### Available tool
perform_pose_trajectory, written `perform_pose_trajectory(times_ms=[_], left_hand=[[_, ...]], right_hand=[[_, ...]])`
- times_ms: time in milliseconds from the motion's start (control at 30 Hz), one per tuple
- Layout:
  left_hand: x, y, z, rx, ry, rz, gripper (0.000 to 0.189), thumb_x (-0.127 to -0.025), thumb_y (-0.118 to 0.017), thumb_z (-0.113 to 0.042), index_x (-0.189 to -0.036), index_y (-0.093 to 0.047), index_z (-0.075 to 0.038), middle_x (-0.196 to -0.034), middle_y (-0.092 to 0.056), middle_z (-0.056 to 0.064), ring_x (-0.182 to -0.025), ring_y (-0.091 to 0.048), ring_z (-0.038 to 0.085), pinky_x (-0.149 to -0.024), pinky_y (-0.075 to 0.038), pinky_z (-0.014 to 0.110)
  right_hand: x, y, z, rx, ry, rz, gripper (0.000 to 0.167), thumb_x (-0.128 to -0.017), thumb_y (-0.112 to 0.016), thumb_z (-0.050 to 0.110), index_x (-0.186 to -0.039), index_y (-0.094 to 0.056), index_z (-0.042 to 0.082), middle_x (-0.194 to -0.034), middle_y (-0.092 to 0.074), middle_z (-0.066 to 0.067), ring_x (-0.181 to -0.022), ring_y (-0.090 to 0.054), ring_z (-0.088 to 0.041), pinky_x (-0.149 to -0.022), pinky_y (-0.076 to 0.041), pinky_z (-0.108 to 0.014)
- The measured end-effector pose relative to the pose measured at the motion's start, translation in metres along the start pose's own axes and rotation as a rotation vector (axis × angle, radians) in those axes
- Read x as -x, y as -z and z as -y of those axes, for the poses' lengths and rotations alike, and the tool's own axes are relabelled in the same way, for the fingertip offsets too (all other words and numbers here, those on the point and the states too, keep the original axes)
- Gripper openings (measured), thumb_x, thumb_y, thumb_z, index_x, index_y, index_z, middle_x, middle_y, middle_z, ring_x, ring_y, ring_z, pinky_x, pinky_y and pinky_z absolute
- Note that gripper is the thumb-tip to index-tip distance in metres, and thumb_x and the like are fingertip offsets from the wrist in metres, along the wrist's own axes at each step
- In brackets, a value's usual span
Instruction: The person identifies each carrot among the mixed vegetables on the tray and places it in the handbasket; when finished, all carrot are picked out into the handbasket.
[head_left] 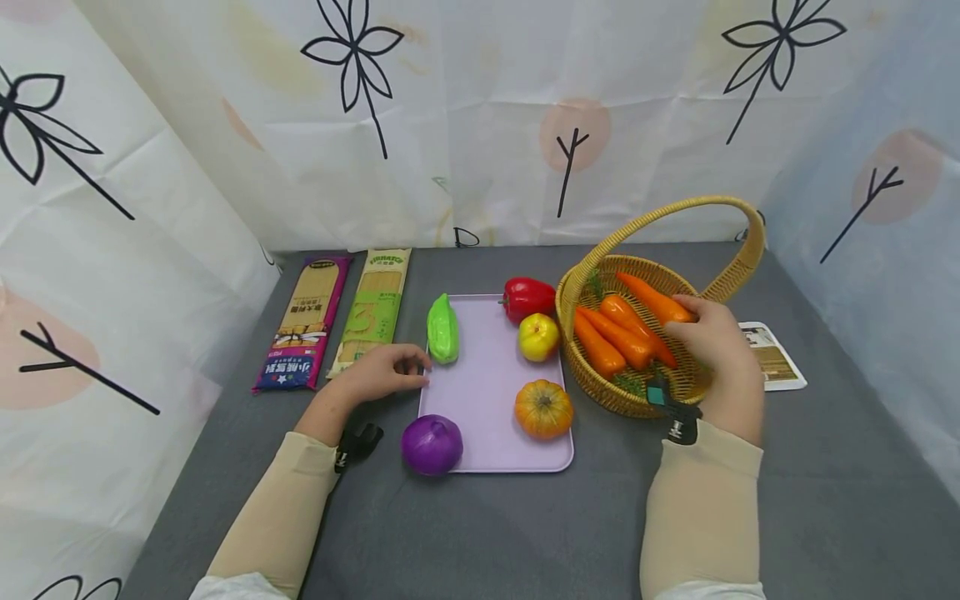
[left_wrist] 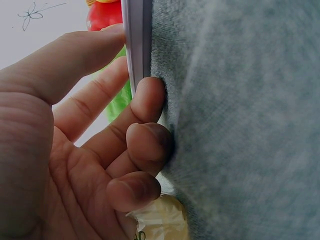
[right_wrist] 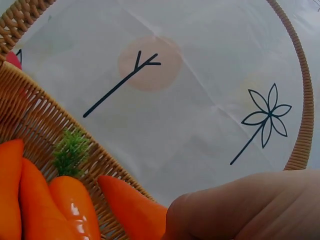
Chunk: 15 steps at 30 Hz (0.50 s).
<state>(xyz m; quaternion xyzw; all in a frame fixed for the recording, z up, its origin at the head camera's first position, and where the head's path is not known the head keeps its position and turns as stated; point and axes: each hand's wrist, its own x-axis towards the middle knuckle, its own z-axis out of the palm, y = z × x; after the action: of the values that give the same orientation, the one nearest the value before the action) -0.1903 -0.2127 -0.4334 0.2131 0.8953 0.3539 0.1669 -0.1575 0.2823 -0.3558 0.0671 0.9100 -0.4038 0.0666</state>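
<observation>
My right hand (head_left: 712, 337) reaches into the wicker basket (head_left: 611, 400) and grips an orange carrot (head_left: 648, 296) by its thick end. Several more carrots (right_wrist: 75, 207) lie in the basket, some with green tops. My left hand (head_left: 378, 375) rests at the left edge of the lilac tray (head_left: 487, 400). In the left wrist view its thumb and fingertips (left_wrist: 150, 97) touch the tray's rim, loosely bent. Near those fingers a green bumpy vegetable (head_left: 443, 329) lies on the tray's edge. A purple onion (head_left: 432, 445) sits at the tray's near left corner.
On the tray's right side are a small pumpkin (head_left: 543, 409), a yellow fruit (head_left: 538, 337) and a red pepper (head_left: 528, 299). Two noodle packets (head_left: 303, 325) lie at the left. A white-edged card (head_left: 780, 362) lies behind my right wrist. The basket's handle (head_left: 697, 204) arches high.
</observation>
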Motion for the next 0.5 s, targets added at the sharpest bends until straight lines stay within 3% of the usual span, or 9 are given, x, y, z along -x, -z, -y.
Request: perform_pose_trajectory(times_ms=[267,500], left_hand=[[0.0005,-0.0003,-0.0002,0.009,-0.001,0.000,0.026,-0.092,-0.080,-0.028,-0.114,-0.071,-0.018,-0.088,-0.061,0.001,-0.083,-0.055,0.021,-0.072,-0.046,0.037],[-0.0012,-0.0004,0.0022,0.006,-0.008,0.004,0.025,-0.092,-0.079,-0.027,-0.114,-0.071,-0.017,-0.088,-0.061,0.000,-0.083,-0.054,0.020,-0.070,-0.045,0.036]], right_hand=[[-0.0092,-0.0067,-0.0042,0.061,-0.012,0.028,0.064,-0.099,-0.052,0.014,-0.154,-0.030,-0.010,-0.149,-0.038,-0.037,-0.128,-0.041,-0.049,-0.109,-0.032,-0.062],[-0.0111,-0.0087,-0.0044,0.016,-0.049,-0.006,0.060,-0.099,-0.054,0.006,-0.153,-0.033,-0.010,-0.152,-0.037,-0.035,-0.137,-0.037,-0.051,-0.113,-0.028,-0.062]])
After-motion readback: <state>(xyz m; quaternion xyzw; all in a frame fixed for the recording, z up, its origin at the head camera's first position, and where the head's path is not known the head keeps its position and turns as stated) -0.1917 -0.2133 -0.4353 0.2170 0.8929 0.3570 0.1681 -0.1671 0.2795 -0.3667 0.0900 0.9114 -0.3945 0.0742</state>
